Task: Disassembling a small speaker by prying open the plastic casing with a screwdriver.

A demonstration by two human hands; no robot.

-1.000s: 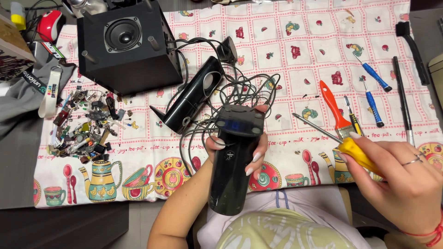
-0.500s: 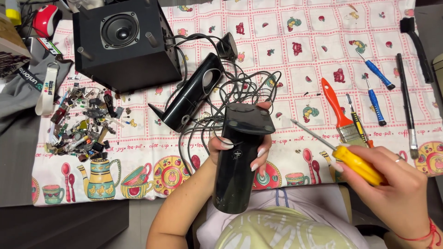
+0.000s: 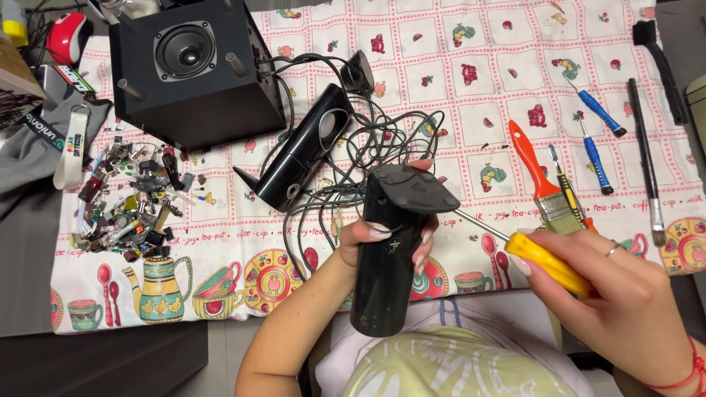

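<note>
My left hand (image 3: 386, 239) grips a tall black satellite speaker (image 3: 390, 257), held upright with its flat base turned up toward me. My right hand (image 3: 625, 309) holds a yellow-handled screwdriver (image 3: 540, 261); its thin metal shaft points left and its tip touches the right edge of the speaker's base. A tangle of black cables (image 3: 368, 158) runs from the speaker across the patterned cloth (image 3: 471, 66).
A black subwoofer box (image 3: 195, 70) stands at the back left, with a second black satellite speaker (image 3: 305, 158) lying beside it. Several small electronic parts (image 3: 132, 198) are piled at the left. An orange-handled paintbrush (image 3: 540, 180), two blue screwdrivers (image 3: 599, 140) and a long black brush (image 3: 643, 162) lie at the right.
The left hand has tilted the speaker so its base faces up. The right hand has brought the screwdriver leftward until its tip meets the base.
</note>
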